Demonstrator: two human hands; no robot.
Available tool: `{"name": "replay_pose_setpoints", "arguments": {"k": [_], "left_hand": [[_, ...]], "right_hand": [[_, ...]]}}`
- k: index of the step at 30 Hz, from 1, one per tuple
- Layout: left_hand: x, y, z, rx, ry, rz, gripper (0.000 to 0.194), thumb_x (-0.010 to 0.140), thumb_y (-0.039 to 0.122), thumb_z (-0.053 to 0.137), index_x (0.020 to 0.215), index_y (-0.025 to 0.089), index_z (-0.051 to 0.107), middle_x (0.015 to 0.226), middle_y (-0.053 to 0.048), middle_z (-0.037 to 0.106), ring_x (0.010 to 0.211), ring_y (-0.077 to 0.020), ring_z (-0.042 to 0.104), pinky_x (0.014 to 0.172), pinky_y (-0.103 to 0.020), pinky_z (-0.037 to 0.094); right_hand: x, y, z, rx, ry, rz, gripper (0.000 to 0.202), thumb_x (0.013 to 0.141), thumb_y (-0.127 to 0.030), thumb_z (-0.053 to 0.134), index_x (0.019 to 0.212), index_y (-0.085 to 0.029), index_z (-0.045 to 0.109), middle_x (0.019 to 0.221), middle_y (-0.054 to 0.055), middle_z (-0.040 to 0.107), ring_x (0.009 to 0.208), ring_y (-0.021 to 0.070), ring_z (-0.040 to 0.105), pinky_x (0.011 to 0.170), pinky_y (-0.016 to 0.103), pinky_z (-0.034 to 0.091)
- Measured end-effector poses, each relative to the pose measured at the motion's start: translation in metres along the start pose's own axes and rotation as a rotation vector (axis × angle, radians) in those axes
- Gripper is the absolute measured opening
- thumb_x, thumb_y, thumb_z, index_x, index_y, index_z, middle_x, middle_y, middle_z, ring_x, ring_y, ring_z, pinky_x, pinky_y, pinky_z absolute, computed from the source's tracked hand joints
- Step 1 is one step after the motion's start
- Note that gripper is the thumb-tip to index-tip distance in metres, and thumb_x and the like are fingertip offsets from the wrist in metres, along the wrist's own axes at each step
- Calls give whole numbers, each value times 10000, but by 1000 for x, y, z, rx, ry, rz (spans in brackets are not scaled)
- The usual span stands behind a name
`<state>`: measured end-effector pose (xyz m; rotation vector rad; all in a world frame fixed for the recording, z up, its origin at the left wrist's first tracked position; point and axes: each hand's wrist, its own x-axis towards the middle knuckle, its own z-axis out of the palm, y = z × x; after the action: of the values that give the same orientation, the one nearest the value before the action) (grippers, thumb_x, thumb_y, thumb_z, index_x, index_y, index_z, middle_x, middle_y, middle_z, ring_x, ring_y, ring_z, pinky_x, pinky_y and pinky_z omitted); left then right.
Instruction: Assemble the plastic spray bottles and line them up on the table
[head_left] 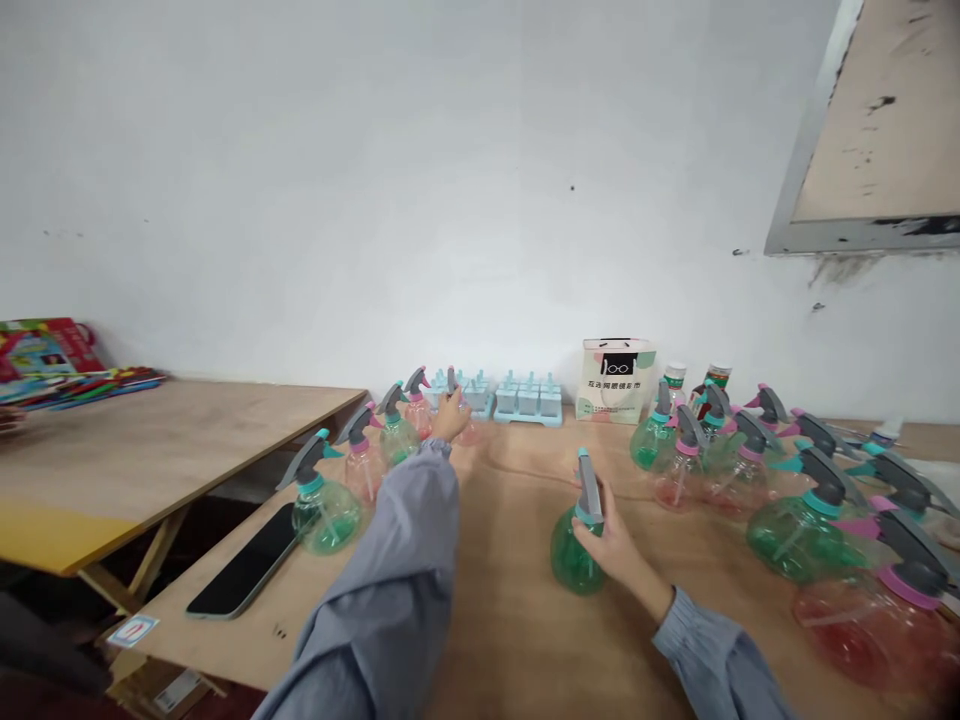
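My left hand (pixel 450 415) is stretched toward the back of the table, its fingers wrapped round the neck of a pink spray bottle (pixel 470 432) with a grey trigger head. Nearer to me, my right hand (pixel 611 540) grips a green spray bottle (pixel 576 555) at its neck; the bottle stands upright. Left of my left arm is a row of pink and green spray bottles, the nearest a green one (pixel 328 515). Several more stand on the right, among them a green bottle (pixel 802 535) and a large pink bottle (pixel 870 625) at the front.
Two light blue ice-pop mould trays (pixel 528 415) and a paper bag (pixel 615 385) stand by the wall. A phone (pixel 251 565) lies at the table's left edge. Another table (pixel 187 425) on the left holds coloured pens (pixel 97 385). Part of another person's hand (pixel 10 418) shows at far left.
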<state>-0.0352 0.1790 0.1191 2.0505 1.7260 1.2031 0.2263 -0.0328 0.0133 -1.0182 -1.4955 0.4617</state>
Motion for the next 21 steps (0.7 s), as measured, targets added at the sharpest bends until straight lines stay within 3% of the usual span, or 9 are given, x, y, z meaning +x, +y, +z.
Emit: {"name": "replay_pose_setpoints", "arguments": {"k": [3,6,10,12,16,21], "left_hand": [[-38,-5,2,27,44,72,569,878,232,538,1436,165,452,1419,-189,496,1345,-324,470,1153,-511,316],[-87,-10,4,81,140,233,464,897,272,552,1359,226,526,1340,-154,563,1349,-329,472,1171,-566,269],[-144,-8,8,5,218,382,474,905,329,578,1360,225,495,1291,-147,558,1262,-289,537,1084,-476,426],[-164,-3,13,-49,247,410,508,896,353,599,1368,218,467,1284,-148,536,1233,-279,551,1051,-460,464],[-189,3,25,-102,299,414,533,889,327,600,1383,253,414,1289,-130,501,1190,-265,575,1009,-455,504],[-196,-7,34,-112,277,523,470,891,213,538,1355,245,473,1328,-141,453,1216,-261,570,1031,-439,492]], "right_hand": [[5,-2,-2,35,49,33,597,748,-377,607,1327,-285,497,1195,106,646,1152,265,616,1025,472,471],[9,-5,-7,136,57,136,436,725,-423,651,1137,-284,621,1080,83,698,1124,282,629,1001,476,479],[21,-13,-13,446,-11,415,420,669,-475,709,1012,-244,637,973,84,746,882,288,701,747,418,554],[32,-19,-16,582,-84,465,435,666,-487,715,1010,-233,639,961,88,756,860,293,712,684,390,549],[54,-31,-17,680,-273,448,470,715,-579,657,998,-205,679,967,117,761,950,306,715,738,396,562],[62,-36,-11,631,-275,379,513,726,-661,613,965,-212,682,971,116,753,979,296,707,784,403,559]]}}
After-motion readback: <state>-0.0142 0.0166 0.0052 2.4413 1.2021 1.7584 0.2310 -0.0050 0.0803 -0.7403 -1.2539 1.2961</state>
